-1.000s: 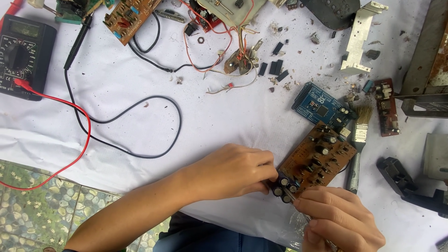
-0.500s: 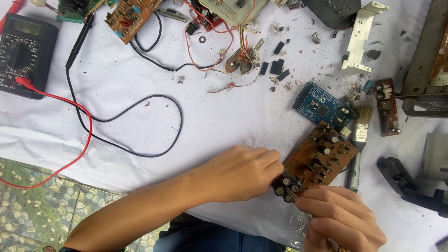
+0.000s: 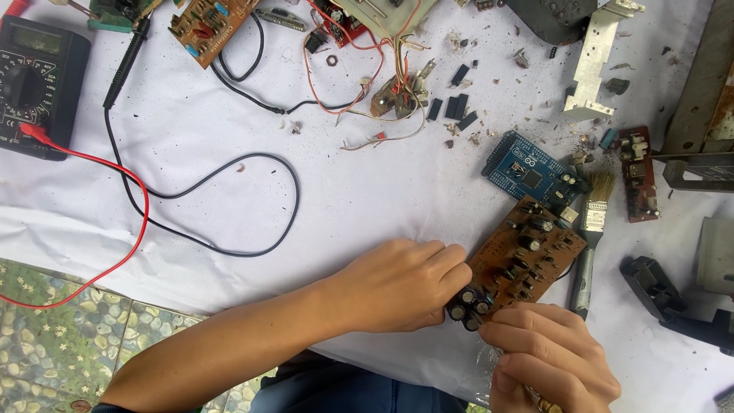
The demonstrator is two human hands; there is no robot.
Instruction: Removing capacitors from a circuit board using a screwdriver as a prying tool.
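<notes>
A brown circuit board [image 3: 526,256] studded with small components lies tilted on the white cloth [image 3: 359,183] near the front edge. My left hand [image 3: 401,284] curls its fingers against the board's near corner, at a cluster of dark cylindrical capacitors [image 3: 468,306]. My right hand [image 3: 547,359] pinches the same corner from below, thumb and fingers touching the capacitors. Both hands hold the board's lower left end. A crumpled bit of clear plastic shows under my right hand.
A blue circuit board [image 3: 531,170], a small paintbrush [image 3: 590,245] and a red board [image 3: 638,174] lie right of centre. A black multimeter [image 3: 34,84] with red and black leads sits far left. Loose chips, wires, other boards and metal brackets crowd the back. Patterned floor tiles [image 3: 61,336] show lower left.
Both hands stay at the board's capacitor corner; my right hand's fingers have shifted slightly against it. The board has barely moved.
</notes>
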